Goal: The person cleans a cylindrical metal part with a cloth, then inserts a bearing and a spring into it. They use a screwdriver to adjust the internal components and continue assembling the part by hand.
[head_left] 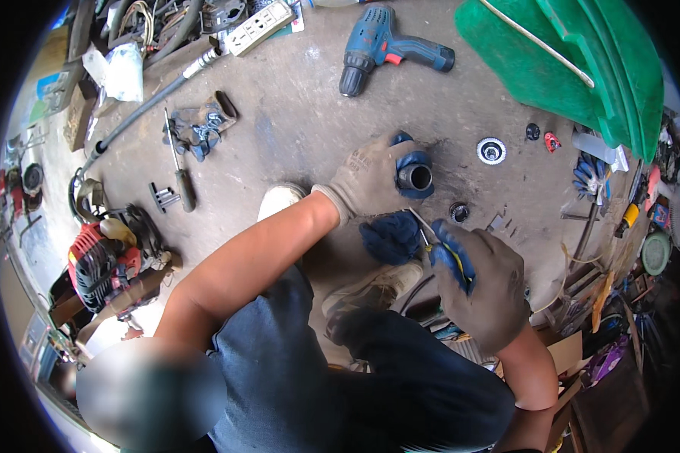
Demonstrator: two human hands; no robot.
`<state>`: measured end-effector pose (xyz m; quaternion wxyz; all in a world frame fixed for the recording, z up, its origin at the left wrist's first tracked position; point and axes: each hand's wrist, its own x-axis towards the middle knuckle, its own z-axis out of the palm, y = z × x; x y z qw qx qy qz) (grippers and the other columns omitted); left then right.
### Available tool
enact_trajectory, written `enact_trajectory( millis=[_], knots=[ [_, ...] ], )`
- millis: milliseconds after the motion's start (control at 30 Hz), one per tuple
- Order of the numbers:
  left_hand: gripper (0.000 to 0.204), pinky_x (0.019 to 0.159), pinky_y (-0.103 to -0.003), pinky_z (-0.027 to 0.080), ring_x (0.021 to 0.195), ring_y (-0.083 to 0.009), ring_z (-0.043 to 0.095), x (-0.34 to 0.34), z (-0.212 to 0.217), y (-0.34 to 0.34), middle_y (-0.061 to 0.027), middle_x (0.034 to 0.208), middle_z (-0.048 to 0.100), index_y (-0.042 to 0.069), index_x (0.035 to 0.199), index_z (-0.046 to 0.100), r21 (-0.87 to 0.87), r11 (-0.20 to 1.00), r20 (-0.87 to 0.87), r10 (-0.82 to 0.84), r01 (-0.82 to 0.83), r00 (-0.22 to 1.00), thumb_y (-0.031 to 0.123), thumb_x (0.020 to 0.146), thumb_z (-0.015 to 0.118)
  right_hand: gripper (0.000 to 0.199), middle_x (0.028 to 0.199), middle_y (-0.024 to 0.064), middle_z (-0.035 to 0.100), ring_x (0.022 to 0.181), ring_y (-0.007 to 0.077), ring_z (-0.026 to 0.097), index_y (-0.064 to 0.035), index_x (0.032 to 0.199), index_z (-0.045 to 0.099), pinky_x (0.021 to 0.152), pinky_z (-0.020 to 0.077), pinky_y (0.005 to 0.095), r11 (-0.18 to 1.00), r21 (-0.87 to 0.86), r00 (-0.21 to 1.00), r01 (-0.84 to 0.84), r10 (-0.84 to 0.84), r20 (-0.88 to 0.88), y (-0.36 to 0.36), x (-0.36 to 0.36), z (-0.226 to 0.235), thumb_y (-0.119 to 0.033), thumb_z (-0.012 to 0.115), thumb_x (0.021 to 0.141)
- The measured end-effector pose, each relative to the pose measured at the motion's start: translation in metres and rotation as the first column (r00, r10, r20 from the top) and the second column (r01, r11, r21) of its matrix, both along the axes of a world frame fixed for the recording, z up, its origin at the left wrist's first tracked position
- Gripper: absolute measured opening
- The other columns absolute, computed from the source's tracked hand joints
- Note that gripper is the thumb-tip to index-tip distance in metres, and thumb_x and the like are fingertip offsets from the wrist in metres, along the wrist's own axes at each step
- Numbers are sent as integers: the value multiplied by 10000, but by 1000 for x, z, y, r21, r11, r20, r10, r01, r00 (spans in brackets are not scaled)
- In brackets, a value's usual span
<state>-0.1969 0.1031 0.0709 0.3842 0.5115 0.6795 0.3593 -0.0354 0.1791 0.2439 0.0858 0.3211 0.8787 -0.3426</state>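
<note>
My left hand (374,174), in a grey work glove with blue-coated fingers, is closed around a dark hollow metal cylinder (416,177) whose round opening shows. In a matching glove, my right hand (483,279) grips a screwdriver (423,225) with a yellow handle. Its thin shaft points up and left, its tip just below the left hand and apart from the cylinder. Below the cylinder lies a crumpled dark blue cloth (391,236). A small black ring part (459,211) sits on the floor beyond the screwdriver, near a round toothed part (491,151).
A blue cordless drill (381,51) lies at the far middle, beside a green plastic piece (574,68). On the left are another screwdriver (180,170), a used glove (204,124) and a red-black machine (98,264). Tools and scrap crowd the right side; my shoes stand nearby.
</note>
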Motion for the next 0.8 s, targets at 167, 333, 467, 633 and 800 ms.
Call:
enact_trajectory(
  millis=[167,333,467,633,800],
  knots=[
    [536,905,-465,539,1035,-396,645,15,-6,0,-175,1140,592,122,1121,679,40,992,-96,-119,123,988,332,658,852,336,827,145,641,746,348,656,-39,1133,680,679,535,455,984,142,991,-110,98,93,-2,-10,-8,-133,710,811],
    [560,903,-471,536,1036,-406,640,18,8,4,-186,1187,577,131,1150,683,-27,985,-133,-171,169,976,336,651,835,322,849,146,647,764,342,662,-45,1088,683,694,538,458,971,169,976,-168,140,166,-1,-6,-3,-137,721,781],
    [587,900,-476,539,1038,-413,642,14,4,3,-190,1188,593,140,1163,684,-43,989,-87,-142,139,986,331,632,845,311,857,147,646,779,341,662,-38,1066,684,703,537,459,972,180,983,-152,130,127,-4,3,-12,-141,726,776],
    [591,899,-471,539,1033,-413,643,16,-5,1,-186,1182,597,144,1166,684,-2,992,-82,-123,123,989,325,628,848,317,859,138,635,803,328,653,-33,1063,688,728,530,449,944,221,966,-244,217,140,-2,0,-14,-145,732,769],
    [587,906,-469,536,1041,-413,642,16,0,4,-184,1202,591,144,1165,684,0,989,-93,-149,150,984,323,630,847,243,859,126,626,817,319,649,-51,998,682,725,524,444,926,253,956,-280,244,163,-2,-3,-10,-137,714,772]
  ],
)
